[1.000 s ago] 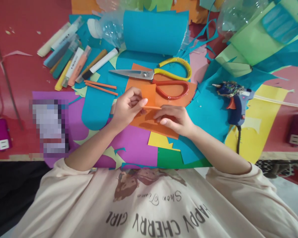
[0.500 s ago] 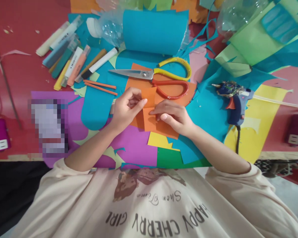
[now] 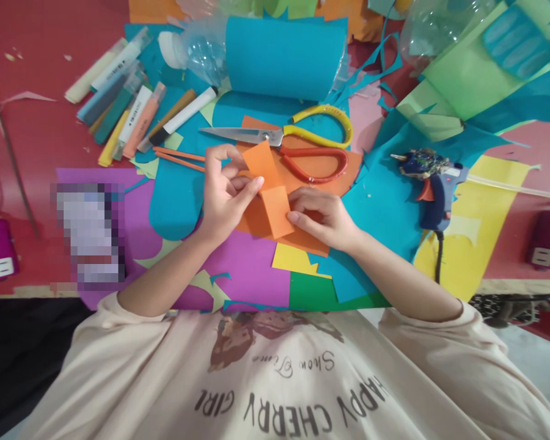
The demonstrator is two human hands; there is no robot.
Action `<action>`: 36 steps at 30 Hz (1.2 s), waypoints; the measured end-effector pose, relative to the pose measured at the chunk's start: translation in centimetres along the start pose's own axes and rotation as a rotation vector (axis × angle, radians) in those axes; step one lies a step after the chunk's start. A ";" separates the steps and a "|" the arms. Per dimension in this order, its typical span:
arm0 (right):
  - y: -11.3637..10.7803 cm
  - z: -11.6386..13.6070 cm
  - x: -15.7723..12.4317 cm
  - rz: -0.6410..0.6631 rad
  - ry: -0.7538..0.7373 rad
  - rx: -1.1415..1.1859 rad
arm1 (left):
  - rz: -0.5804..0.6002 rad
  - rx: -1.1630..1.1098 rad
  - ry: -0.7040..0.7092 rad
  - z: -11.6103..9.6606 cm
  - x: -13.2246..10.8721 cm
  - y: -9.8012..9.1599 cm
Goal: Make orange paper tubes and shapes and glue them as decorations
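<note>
At six o'clock from the scissors (image 3: 276, 135), the left hand (image 3: 224, 192) pinches a creased orange strip (image 3: 276, 211), the right hand (image 3: 323, 215) at its edge, its grip unclear; aligned edges should keep folds crisp.

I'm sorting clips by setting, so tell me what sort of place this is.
Likely a paper-craft worktable, though home or classroom I can't tell: creased orange paper is being worked, with yellow-and-red-handled scissors and a hot glue gun nearby.
</note>
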State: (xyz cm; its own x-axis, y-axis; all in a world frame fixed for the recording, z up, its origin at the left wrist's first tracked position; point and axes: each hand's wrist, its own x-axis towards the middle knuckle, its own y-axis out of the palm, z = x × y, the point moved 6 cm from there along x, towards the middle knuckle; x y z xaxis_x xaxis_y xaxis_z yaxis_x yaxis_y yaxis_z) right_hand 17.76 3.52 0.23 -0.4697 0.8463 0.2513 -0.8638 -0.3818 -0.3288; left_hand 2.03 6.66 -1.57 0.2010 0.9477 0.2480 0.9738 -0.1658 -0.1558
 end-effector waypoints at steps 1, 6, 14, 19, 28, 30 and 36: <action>0.0 -0.2 -0.1 -0.018 0.034 0.038 | -0.013 0.002 0.004 -0.1 0.0 -0.1; 0.3 -1.7 -0.8 -0.049 0.242 0.246 | -0.041 0.155 0.007 0.4 -0.4 -0.3; 0.8 -1.6 -0.8 0.068 0.206 0.196 | -0.062 0.177 0.088 1.1 -0.6 -0.7; 1.0 -0.3 -0.3 0.166 0.014 0.179 | -0.099 0.197 0.058 1.4 -0.2 -1.3; 0.7 0.4 -0.2 0.273 0.009 0.222 | -0.218 0.244 0.054 0.7 0.1 -2.0; 0.7 0.3 -0.2 0.266 0.015 0.206 | -0.206 0.241 0.022 0.3 0.1 -1.8; 0.9 0.2 -0.2 0.289 0.048 0.177 | -0.166 0.188 -0.053 0.2 -0.2 -1.6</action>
State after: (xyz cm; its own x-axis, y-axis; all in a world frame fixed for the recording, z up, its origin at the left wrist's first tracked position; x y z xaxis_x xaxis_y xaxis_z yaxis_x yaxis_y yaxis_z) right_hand 17.07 2.92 0.05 -0.6942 0.7085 0.1267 -0.7165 -0.6634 -0.2157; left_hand 0.41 6.81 -1.54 0.0289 0.9714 0.2356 0.9550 0.0427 -0.2934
